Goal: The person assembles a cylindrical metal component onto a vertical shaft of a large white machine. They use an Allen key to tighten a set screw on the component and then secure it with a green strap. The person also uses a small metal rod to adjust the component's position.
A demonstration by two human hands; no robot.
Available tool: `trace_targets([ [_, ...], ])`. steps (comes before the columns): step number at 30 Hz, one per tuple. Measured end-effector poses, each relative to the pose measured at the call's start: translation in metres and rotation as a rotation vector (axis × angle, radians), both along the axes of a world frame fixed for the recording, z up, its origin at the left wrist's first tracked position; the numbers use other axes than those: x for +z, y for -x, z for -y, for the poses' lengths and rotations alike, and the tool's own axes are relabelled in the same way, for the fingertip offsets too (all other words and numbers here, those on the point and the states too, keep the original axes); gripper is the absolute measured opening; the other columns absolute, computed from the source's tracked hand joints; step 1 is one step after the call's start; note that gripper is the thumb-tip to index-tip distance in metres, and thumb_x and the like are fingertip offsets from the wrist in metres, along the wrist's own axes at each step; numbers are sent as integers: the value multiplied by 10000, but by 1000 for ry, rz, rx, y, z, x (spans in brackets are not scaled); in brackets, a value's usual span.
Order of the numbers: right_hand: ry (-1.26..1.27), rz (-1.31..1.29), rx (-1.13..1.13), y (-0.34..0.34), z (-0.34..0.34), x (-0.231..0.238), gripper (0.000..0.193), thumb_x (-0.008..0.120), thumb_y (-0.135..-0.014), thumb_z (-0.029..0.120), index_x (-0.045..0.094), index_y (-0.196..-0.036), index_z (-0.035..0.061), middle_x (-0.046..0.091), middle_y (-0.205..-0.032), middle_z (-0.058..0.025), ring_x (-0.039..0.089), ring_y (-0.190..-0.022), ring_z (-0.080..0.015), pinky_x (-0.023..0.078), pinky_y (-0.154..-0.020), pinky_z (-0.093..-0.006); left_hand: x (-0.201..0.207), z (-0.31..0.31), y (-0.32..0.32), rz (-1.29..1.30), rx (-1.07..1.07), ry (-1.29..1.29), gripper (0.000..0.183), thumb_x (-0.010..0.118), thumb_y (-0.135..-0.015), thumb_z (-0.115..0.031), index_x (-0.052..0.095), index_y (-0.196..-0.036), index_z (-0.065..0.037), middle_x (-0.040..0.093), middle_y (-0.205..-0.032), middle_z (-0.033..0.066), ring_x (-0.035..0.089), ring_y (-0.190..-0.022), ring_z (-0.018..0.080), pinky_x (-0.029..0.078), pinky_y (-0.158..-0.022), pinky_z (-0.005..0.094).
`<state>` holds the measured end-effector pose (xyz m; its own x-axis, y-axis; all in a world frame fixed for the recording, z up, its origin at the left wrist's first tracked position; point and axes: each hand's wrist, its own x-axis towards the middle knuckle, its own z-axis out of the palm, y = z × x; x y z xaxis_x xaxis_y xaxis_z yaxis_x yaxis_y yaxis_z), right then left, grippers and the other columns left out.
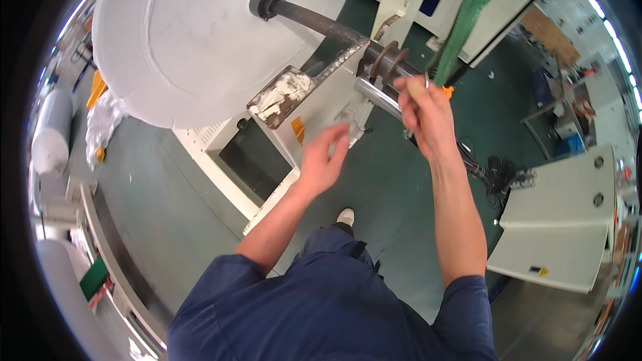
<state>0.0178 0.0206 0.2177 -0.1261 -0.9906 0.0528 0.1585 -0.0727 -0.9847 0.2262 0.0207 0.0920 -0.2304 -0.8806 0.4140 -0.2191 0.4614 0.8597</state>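
My right hand is raised beside the end of a dark steel shaft, its fingers curled in a pinch. A thin metal end shows just above the fingers, close to the lower end of a green woven sling; what the fingers grip is mostly hidden. My left hand hovers, fingers extended and apart, holding nothing. It is below a worn metal bracket with flaking white patches. A rusty coil spring wraps the shaft. The shaft runs into the core of a large white roll.
A cream machine frame stands below the roll. A bright metal rod lies beside the shaft. On the right is a cream cabinet with black cables next to it. More white rolls lie at the left.
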Motion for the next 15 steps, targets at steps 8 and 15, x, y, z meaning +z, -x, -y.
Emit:
trace_targets([
  [8, 313, -529, -57, 86, 182, -19, 314, 509, -1029, 291, 675, -1053, 25, 657, -833, -34, 606, -799, -138, 485, -754, -287, 75, 117, 124, -7, 491, 452, 314, 530, -978, -124, 574, -1268, -13, 590, -1269, 191, 539, -1210, 375, 390, -1069, 454],
  [15, 430, -396, 313, 92, 220, -67, 307, 505, -1025, 269, 658, -981, 6, 656, -798, -73, 599, -758, -152, 477, -709, -311, 63, 150, 170, 142, 825, 401, 331, 481, -996, -246, 633, -1169, -9, 686, -1036, 156, 594, -1105, 335, 341, -1080, 486],
])
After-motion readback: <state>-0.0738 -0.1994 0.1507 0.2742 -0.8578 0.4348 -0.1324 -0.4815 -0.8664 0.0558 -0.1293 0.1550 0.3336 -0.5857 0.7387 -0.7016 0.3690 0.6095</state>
